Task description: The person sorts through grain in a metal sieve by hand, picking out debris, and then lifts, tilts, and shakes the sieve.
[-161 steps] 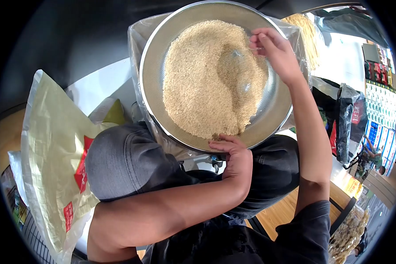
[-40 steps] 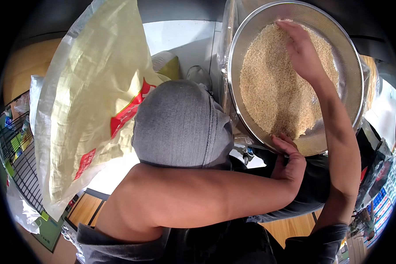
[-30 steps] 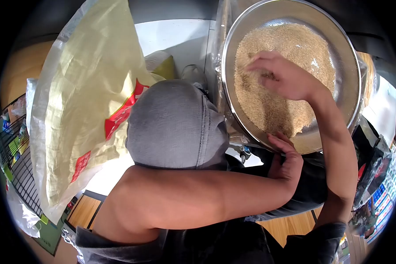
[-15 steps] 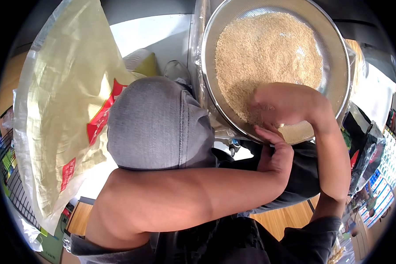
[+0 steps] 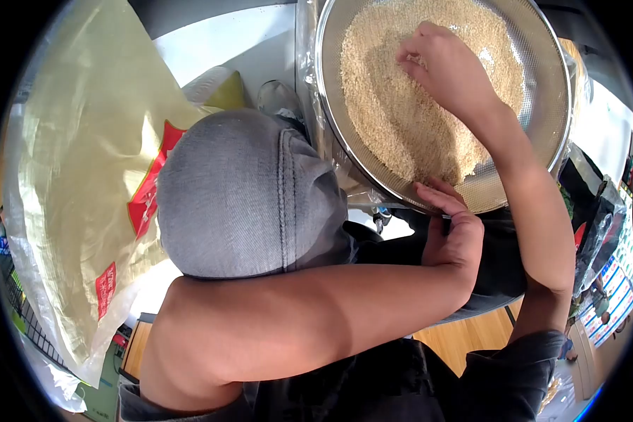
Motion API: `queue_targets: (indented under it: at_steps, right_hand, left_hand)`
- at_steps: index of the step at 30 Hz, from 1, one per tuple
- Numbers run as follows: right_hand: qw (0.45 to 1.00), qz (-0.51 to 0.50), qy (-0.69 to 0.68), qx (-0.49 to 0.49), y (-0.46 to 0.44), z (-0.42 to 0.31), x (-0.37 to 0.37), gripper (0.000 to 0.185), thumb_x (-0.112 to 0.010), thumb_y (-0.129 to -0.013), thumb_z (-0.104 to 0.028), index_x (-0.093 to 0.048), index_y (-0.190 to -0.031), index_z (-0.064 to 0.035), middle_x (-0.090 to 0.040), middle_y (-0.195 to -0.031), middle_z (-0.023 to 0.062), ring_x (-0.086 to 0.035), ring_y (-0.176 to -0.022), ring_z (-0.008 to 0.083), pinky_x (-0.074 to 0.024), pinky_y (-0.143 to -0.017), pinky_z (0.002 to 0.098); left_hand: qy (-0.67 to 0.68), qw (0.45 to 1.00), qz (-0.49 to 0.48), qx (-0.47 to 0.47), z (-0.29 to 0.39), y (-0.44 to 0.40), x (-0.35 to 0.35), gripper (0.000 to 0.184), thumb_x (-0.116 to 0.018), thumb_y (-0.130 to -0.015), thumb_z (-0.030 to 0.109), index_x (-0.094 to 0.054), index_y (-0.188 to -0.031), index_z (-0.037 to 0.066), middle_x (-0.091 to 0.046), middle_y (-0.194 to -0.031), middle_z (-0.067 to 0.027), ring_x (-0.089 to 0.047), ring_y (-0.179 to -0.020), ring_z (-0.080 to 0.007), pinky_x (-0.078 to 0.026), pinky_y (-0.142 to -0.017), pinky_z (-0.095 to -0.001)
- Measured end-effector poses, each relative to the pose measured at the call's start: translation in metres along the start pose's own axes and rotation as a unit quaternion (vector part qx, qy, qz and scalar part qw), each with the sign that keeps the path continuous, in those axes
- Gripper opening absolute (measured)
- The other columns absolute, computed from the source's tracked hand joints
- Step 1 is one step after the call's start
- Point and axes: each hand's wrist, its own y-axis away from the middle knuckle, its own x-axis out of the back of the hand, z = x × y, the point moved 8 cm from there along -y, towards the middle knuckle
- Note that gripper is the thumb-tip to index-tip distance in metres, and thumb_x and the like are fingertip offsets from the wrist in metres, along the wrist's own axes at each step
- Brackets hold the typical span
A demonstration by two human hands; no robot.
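A round metal mesh sieve (image 5: 546,119) holds a broad layer of pale tan grain (image 5: 373,91). My left hand (image 5: 457,228) is at the near edge of the sieve, fingers bent over the rim and thumb on the outer side, gripping it. Over the grain, toward the far half, is my right hand (image 5: 446,67) with thumb and fingers curled together. What lies inside those fingers, if anything, is too small to make out. A shallow hollow shows in the grain beside and below this hand.
A large yellowish woven plastic bag (image 5: 63,176) with red print stands at the left. My grey-clad knee (image 5: 239,197) rises between it and the sieve. A shoe (image 5: 278,98) shows behind the knee. Dark plastic packages (image 5: 598,211) are at the right.
My right hand has moved away from the near rim, up and across the grain toward the far side. My left hand stays at the rim. The view has shifted slightly.
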Motion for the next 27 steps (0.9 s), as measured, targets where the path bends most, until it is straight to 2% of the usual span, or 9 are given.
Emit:
queue_targets:
  at_steps: [1, 4, 9, 20, 23, 26, 27]
  right_hand:
    - [0.999, -0.010, -0.031, -0.004, -0.001, -0.001, 0.001, 0.008, -0.072, -0.085, -0.011, -0.071, -0.092, -0.0071, -0.060, -0.088, 0.0118, -0.065, -0.087, 0.0325, -0.0525, -0.077, 0.0432]
    - [0.999, -0.007, -0.032, 0.014, -0.001, 0.001, -0.003, 0.009, -0.074, -0.084, -0.011, -0.071, -0.092, -0.0065, -0.060, -0.088, 0.0115, -0.065, -0.085, 0.0326, -0.0526, -0.077, 0.0431]
    - [0.999, -0.013, -0.047, 0.008, 0.000, 0.003, -0.007, 0.010, -0.074, -0.084, -0.010, -0.072, -0.093, -0.0059, -0.062, -0.089, 0.0111, -0.066, -0.084, 0.0315, -0.0529, -0.076, 0.0422]
    - [0.998, -0.018, -0.060, 0.000, -0.001, 0.004, -0.010, 0.011, -0.073, -0.086, -0.012, -0.074, -0.095, -0.0066, -0.063, -0.091, 0.0112, -0.067, -0.084, 0.0312, -0.0539, -0.076, 0.0421]
    - [0.997, 0.010, -0.055, 0.045, -0.001, 0.000, -0.007, 0.011, -0.069, -0.088, -0.010, -0.070, -0.098, -0.0054, -0.059, -0.084, 0.0085, -0.063, -0.077, 0.0265, -0.0510, -0.073, 0.0375]
    - [0.999, -0.032, -0.038, -0.001, -0.004, -0.003, -0.003, 0.009, -0.066, -0.086, -0.008, -0.073, -0.090, -0.0031, -0.066, -0.088, 0.0124, -0.067, -0.085, 0.0263, -0.0557, -0.076, 0.0394]
    - [0.998, -0.040, -0.043, -0.013, -0.005, -0.003, -0.004, 0.009, -0.067, -0.085, -0.009, -0.074, -0.088, -0.0035, -0.067, -0.090, 0.0140, -0.067, -0.088, 0.0301, -0.0559, -0.080, 0.0420]
  left_hand:
    - [0.001, 1.000, -0.001, -0.004, 0.001, 0.000, 0.000, 0.032, -0.049, -0.099, 0.011, -0.063, -0.121, -0.007, -0.069, -0.110, -0.0244, -0.073, -0.091, -0.0377, -0.064, -0.079, -0.0521]
    - [-0.003, 1.000, -0.004, -0.005, -0.002, 0.000, 0.001, 0.032, -0.049, -0.099, 0.010, -0.063, -0.121, -0.008, -0.069, -0.109, -0.0248, -0.073, -0.089, -0.0378, -0.064, -0.079, -0.0516]
    - [-0.051, 0.999, 0.010, -0.001, -0.001, 0.002, -0.001, 0.032, -0.049, -0.099, 0.010, -0.063, -0.121, -0.008, -0.070, -0.109, -0.0245, -0.074, -0.088, -0.0369, -0.064, -0.079, -0.0503]
    - [-0.036, 0.999, 0.004, -0.004, 0.001, 0.001, 0.000, 0.031, -0.048, -0.100, 0.010, -0.062, -0.121, -0.008, -0.069, -0.110, -0.0240, -0.074, -0.090, -0.0369, -0.064, -0.079, -0.0512]
    - [-0.035, 0.999, 0.005, -0.002, 0.002, 0.000, -0.001, 0.031, -0.048, -0.100, 0.010, -0.063, -0.120, -0.008, -0.069, -0.110, -0.0241, -0.073, -0.091, -0.0372, -0.064, -0.080, -0.0515]
    - [-0.034, 0.999, 0.008, -0.003, 0.003, -0.001, -0.001, 0.031, -0.049, -0.100, 0.011, -0.063, -0.120, -0.008, -0.069, -0.110, -0.0244, -0.073, -0.091, -0.0373, -0.064, -0.080, -0.0516]
    - [-0.035, 0.999, 0.007, -0.007, 0.003, -0.001, -0.001, 0.031, -0.049, -0.100, 0.012, -0.063, -0.120, -0.008, -0.069, -0.110, -0.0247, -0.073, -0.091, -0.0373, -0.064, -0.080, -0.0516]
